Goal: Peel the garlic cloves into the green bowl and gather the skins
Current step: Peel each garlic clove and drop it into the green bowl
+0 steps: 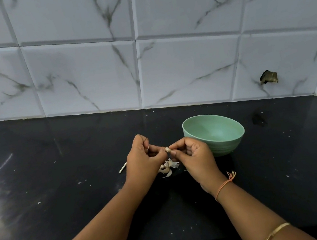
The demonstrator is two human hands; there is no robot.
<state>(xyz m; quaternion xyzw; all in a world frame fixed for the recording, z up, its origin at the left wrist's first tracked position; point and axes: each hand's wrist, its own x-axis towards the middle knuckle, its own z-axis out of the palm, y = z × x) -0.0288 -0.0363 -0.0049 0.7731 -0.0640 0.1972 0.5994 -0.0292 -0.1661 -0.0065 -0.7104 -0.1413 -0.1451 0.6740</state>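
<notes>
Wall: white tiles [186,63] with grey marble veins stand behind the surface. One tile on the right has a dark broken hole [268,77].
Surface: a black, glossy surface [62,197] with small pale crumbs scattered on it and a bright reflection at the left edge.
Green bowl: the green bowl [228,146] stands upright on the surface, just behind and to the right of the right hand.
Left hand: the left hand [143,159] is held above the surface. Its fingers are curled and its fingertips pinch the garlic clove from the left.
Right hand: the right hand [194,155] is curled too. Its thumb and forefinger pinch the same clove from the right.
Wrist items: a gold bangle [275,234] and an orange thread [224,186] are on the right arm.
Skins: a small heap of pale garlic skins [168,167] lies on the surface under and between the two hands.
Stalk: a short white stalk [123,168] lies on the surface, just left of the left hand.
Garlic clove: the garlic clove [167,149] is in the air between the fingertips of both hands, above the skins and left of the bowl.
</notes>
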